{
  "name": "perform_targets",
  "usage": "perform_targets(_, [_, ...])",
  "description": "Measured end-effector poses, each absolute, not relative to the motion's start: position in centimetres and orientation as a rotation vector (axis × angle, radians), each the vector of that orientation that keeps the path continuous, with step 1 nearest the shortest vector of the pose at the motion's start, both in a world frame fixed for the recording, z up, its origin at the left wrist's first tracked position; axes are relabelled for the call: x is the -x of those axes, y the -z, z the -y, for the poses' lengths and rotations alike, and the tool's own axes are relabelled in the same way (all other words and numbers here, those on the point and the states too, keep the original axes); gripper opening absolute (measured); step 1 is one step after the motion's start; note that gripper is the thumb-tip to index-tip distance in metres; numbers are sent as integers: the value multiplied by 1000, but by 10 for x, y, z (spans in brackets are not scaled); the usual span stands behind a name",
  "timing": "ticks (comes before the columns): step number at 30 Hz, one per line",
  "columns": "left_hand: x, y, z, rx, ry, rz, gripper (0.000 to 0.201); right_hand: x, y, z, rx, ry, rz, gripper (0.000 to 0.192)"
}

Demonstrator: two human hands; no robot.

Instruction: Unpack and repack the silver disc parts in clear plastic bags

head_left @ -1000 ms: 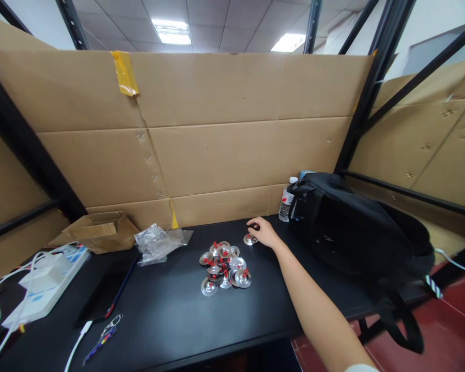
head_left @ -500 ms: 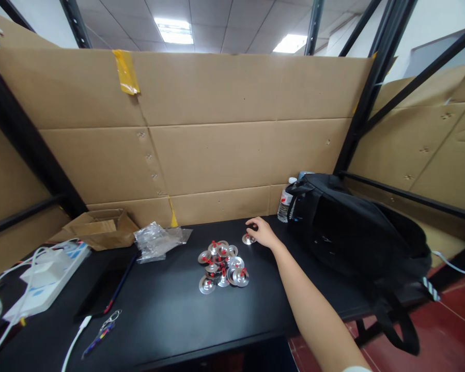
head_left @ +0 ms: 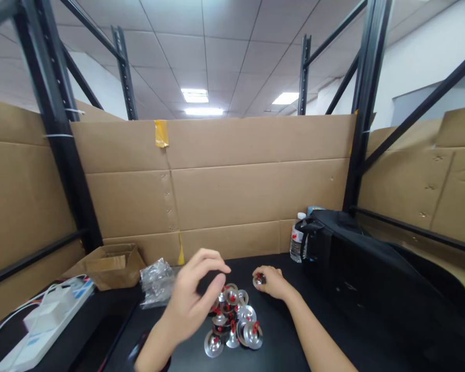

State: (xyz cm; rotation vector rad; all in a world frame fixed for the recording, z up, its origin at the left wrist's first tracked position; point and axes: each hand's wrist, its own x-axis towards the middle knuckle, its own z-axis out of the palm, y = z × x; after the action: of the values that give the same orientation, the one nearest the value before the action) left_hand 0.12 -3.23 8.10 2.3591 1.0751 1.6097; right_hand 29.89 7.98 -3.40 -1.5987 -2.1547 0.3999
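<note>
A heap of small silver finger cymbals [head_left: 251, 335] with red loops lies on the black table [head_left: 282, 330]. Over the heap's left side hovers my left hand [head_left: 191, 297], thumb and fingers curved apart with nothing between them. It hides some of the upper left pieces. Beyond the heap, to its right, my right hand [head_left: 273, 282] has its fingers closed round a single finger cymbal [head_left: 259, 279]. That one is tilted, its shiny face partly covered by the fingers, at or just above the tabletop.
Crumpled clear plastic bags [head_left: 157, 284] and an open brown paper bag [head_left: 112, 266] sit at the left, near a white power strip [head_left: 58, 320]. A water bottle [head_left: 296, 240] and a large black backpack [head_left: 364, 279] stand on the right. Cardboard panels [head_left: 225, 196] wall the back.
My left hand has come into view above the heap. My right hand has closed round the lone finger cymbal and tilted it up. The camera has tipped upward.
</note>
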Motion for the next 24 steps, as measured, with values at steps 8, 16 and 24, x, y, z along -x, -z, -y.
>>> perform_targets(8, [-2, 22, -30, -2330, -1257, -1210, 20, -298, 37, -74, 1642, -334, 2163, 39])
perform_targets(16, [2, 24, -30, -2401, -1282, -1239, 19, -300, 28, -71, 1669, -418, 2203, 56])
perform_targets(24, [-1, 38, -36, -2485, -1260, -1157, 19, -292, 28, -66, 1639, -345, 2187, 48])
